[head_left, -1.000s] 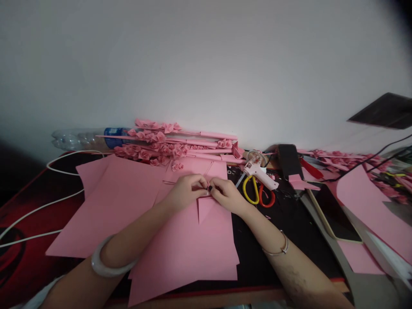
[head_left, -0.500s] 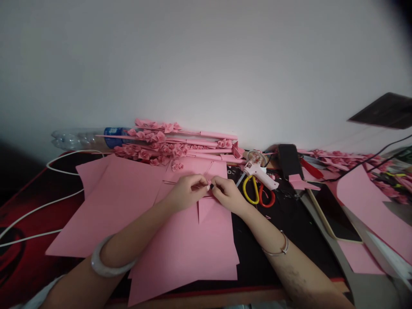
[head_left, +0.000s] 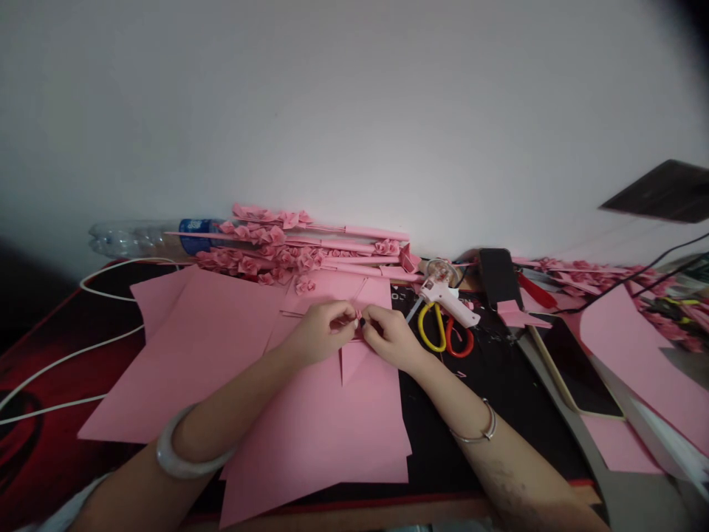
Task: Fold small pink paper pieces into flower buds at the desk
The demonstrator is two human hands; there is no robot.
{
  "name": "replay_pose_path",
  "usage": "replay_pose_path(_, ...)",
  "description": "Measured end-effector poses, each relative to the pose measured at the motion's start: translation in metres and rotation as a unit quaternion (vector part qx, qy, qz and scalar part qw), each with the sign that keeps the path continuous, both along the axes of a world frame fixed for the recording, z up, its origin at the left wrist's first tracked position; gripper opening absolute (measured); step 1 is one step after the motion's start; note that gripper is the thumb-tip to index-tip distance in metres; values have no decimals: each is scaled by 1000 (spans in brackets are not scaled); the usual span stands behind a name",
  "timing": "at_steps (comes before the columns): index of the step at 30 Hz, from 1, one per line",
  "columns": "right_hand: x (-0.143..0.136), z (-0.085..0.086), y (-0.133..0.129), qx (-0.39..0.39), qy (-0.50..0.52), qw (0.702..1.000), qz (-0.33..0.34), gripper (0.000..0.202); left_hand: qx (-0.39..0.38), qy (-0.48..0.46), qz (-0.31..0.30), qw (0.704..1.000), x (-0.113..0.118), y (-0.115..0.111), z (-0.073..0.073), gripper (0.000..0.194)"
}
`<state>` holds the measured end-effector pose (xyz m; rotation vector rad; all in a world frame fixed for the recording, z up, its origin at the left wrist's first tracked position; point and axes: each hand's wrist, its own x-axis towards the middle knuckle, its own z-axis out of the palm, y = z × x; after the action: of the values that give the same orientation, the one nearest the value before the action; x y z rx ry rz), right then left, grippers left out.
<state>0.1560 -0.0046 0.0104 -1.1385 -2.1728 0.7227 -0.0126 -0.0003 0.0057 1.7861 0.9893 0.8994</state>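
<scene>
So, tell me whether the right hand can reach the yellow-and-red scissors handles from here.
Likely yes: the scissors handles lie uncovered just right of the right hand, though the glue gun seems to overlap their far end and the hand is occupied at a small pink piece.

Matt paper sheets (head_left: 315, 436); glossy plastic bottle (head_left: 133, 238)

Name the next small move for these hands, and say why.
Probably pinch the small pink paper piece a little tighter with the right hand while the left hand steadies it: both hands' fingertips meet at it, over flat pink paper sheets.
</scene>
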Motion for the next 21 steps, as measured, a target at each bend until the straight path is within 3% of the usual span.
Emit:
replay_pose_path(15, 1, 3, 0, -8, 35, 999, -7, 13, 115, 71, 12, 991, -2, 1, 3, 12)
replay_pose_path(21, 0, 3, 0, -113, 110, 987, 3, 13, 25, 45, -19, 998, -1, 1, 5, 19)
